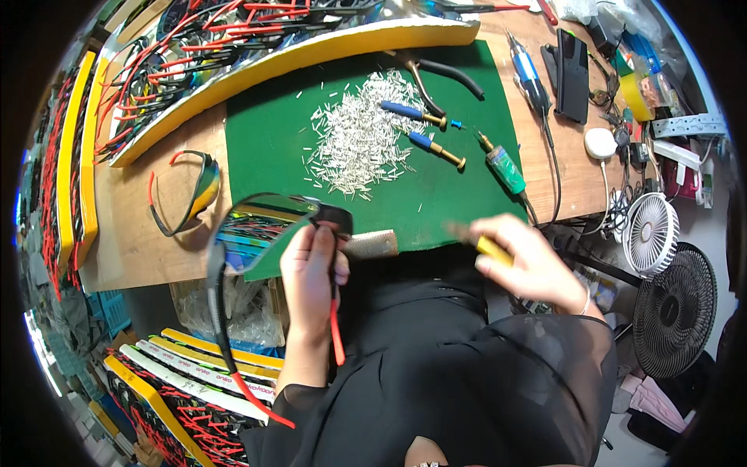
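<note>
My left hand [310, 272] grips a pair of sunglasses [264, 226] by one hinge, over the front left of the green mat [272, 148]. The glasses have a black frame, a mirrored lens and red temple tips. At the mat's front right, my right hand [523, 261] is closed on a yellow-handled tool [493, 250]; its tip is blurred, so its kind is unclear. A light textured block [372, 244] lies at the mat's front edge between the hands. Beyond it spreads a heap of small silvery pins [362, 136].
Two blue-handled screwdrivers [403, 110] and dark-handled pliers [451, 75] lie by the heap. Right of them are a green corded tool [506, 169] and a blue corded tool [529, 78]. Other sunglasses [204, 191] rest at left. A yellow-edged tray [311, 62] of glasses spans the back.
</note>
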Available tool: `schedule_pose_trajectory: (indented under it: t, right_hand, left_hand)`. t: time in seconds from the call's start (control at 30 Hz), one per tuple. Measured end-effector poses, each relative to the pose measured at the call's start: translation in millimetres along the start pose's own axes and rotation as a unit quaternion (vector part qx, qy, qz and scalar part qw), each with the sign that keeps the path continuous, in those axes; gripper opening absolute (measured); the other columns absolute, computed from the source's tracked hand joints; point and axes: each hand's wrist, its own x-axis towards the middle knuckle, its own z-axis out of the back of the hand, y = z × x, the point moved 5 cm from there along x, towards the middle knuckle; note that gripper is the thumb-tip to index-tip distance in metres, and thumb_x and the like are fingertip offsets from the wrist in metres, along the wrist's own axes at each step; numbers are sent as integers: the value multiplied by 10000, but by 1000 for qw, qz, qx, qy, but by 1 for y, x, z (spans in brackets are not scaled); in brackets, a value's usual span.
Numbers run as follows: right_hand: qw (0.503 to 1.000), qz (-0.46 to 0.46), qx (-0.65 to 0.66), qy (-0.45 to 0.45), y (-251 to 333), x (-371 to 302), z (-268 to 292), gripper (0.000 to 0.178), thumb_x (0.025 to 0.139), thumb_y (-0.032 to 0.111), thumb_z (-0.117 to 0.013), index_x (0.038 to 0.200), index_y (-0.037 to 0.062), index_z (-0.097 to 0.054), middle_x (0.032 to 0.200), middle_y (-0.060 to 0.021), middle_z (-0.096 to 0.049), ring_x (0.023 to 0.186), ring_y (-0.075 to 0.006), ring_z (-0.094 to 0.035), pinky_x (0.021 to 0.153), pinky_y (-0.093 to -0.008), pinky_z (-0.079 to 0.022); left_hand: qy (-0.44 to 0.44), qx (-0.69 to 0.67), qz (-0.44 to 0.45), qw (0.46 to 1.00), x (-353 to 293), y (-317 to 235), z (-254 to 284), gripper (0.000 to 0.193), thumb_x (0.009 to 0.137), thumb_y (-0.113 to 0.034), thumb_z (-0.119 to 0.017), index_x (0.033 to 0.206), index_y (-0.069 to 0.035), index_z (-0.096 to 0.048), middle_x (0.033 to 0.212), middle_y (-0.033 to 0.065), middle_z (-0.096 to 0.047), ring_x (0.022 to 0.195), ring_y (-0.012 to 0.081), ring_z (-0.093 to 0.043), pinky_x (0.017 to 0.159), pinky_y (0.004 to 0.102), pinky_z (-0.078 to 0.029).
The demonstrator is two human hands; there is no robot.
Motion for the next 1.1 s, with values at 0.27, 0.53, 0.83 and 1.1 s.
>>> schedule_pose_trajectory:
  t: [0.27,0.53,0.83,1.1]
  right_hand:
    - [866,-86,-339,-357,-78,146,88,399,802,277,-577,1083,-1,-517,986,-198,-554,920,-347,-527,811,-407,-422]
    - [858,-87,-361,-354,-89,127,81,364,806,251,-578,1079,17,-523,962,-174,-547,925,-325,-507,828,-397,-400]
    - [938,167,-182,-242,9,94,47,476,742,164,-652,1147,-4,-467,1004,-177,-504,922,-314,-497,833,-380,-405]
    - [985,149,43,-70,34,70,-28,217,780,59,-565,988,-3,-556,793,-160,-567,728,-315,-574,641,-342,-466]
  left_hand:
    - [86,96,76,989,-17,22,-31,185,916,-127,-434,815,-11,-538,721,46,-527,463,68,-429,409,193,-316]
    - [93,5,133,987,-12,33,-35,147,916,-131,-454,893,-14,-541,777,34,-534,510,60,-462,438,176,-352]
    - [71,89,131,985,-10,36,-32,149,915,-114,-440,920,-3,-540,757,38,-534,504,65,-463,439,179,-347]
    - [120,110,125,979,-13,51,-45,207,928,-193,-437,910,-15,-540,714,35,-566,497,66,-494,458,183,-398]
